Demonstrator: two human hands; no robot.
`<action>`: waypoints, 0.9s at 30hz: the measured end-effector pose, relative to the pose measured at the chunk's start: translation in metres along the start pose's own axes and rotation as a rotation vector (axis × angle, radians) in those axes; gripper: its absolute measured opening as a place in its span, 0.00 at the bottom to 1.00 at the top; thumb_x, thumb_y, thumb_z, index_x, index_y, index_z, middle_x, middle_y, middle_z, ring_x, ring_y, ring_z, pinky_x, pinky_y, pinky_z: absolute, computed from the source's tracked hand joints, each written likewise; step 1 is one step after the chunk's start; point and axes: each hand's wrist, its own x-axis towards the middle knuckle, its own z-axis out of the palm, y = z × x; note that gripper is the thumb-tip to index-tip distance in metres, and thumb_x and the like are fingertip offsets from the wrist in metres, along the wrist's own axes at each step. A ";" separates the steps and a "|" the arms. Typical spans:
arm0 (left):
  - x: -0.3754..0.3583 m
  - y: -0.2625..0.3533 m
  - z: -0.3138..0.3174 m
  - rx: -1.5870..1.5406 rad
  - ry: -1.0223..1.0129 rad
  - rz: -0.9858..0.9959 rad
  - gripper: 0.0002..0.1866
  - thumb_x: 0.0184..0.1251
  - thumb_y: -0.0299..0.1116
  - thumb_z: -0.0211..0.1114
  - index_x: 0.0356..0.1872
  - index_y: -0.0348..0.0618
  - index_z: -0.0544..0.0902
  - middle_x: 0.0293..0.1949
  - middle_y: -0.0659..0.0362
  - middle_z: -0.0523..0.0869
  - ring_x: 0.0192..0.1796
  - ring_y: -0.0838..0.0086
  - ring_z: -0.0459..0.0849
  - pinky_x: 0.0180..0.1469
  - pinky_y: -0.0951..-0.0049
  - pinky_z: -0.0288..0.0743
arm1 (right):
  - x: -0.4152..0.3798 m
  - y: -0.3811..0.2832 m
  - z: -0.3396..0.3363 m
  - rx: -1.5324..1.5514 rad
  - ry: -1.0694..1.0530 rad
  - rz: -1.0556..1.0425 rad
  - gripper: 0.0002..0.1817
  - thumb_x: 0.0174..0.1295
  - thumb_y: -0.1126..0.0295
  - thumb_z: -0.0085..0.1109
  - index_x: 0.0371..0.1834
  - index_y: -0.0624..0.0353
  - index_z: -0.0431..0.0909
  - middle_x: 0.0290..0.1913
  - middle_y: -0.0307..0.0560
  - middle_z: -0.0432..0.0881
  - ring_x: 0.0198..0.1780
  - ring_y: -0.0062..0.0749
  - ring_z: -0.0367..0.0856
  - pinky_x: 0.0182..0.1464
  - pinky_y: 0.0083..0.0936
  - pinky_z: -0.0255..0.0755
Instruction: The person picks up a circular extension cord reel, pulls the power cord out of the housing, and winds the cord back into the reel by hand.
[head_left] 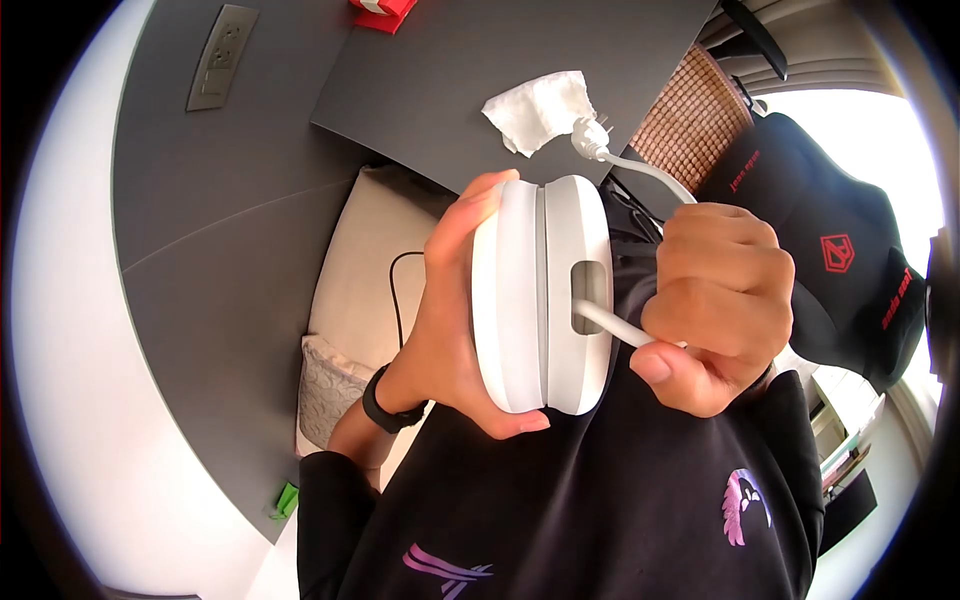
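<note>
My left hand [450, 310] grips a round white two-part device [515, 300] from its left side, thumb and fingers at opposite ends of the rim. A groove runs round the device between its halves. From an oval slot on its right side comes a white power cord [608, 322], which passes into my right hand [720, 305]. That hand is closed in a fist round the cord, beside the device and apart from it. Beyond the fist the cord runs on to a white plug [590, 138] with its prongs showing, near a crumpled white tissue [540, 110].
A dark grey table [430, 80] lies ahead, with a red item [385, 12] at its far edge. To the left is a grey panel with a wall socket [222, 57]. A black chair [810, 230] and a woven surface [690, 120] are at right. A patterned cushion [335, 390] sits lower left.
</note>
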 end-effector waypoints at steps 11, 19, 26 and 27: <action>0.004 -0.006 -0.019 -0.202 -0.075 -0.100 0.74 0.25 0.57 0.86 0.74 0.47 0.43 0.70 0.40 0.53 0.70 0.51 0.62 0.68 0.51 0.60 | 0.004 -0.002 0.000 -0.094 -0.057 0.064 0.19 0.46 0.59 0.72 0.17 0.60 0.74 0.15 0.39 0.66 0.13 0.30 0.63 0.16 0.25 0.53; 0.019 0.002 -0.023 -0.176 -0.163 -0.222 0.65 0.32 0.62 0.81 0.71 0.42 0.55 0.68 0.47 0.58 0.69 0.58 0.63 0.67 0.54 0.62 | 0.001 -0.006 -0.001 -0.088 -0.109 0.108 0.18 0.48 0.59 0.73 0.23 0.61 0.76 0.19 0.42 0.70 0.15 0.32 0.68 0.18 0.26 0.58; 0.016 -0.005 -0.012 -0.364 -0.067 -0.253 0.60 0.36 0.54 0.79 0.71 0.44 0.56 0.68 0.44 0.58 0.70 0.53 0.64 0.66 0.53 0.64 | -0.004 -0.013 0.006 -0.074 -0.106 0.250 0.18 0.48 0.62 0.75 0.30 0.62 0.77 0.24 0.44 0.74 0.20 0.36 0.72 0.22 0.26 0.63; 0.016 -0.005 -0.009 -0.399 -0.046 -0.251 0.59 0.37 0.54 0.78 0.71 0.43 0.56 0.68 0.45 0.58 0.70 0.54 0.64 0.66 0.53 0.64 | -0.005 -0.012 0.006 -0.073 -0.108 0.254 0.18 0.48 0.62 0.75 0.31 0.62 0.77 0.24 0.44 0.74 0.20 0.36 0.72 0.22 0.25 0.64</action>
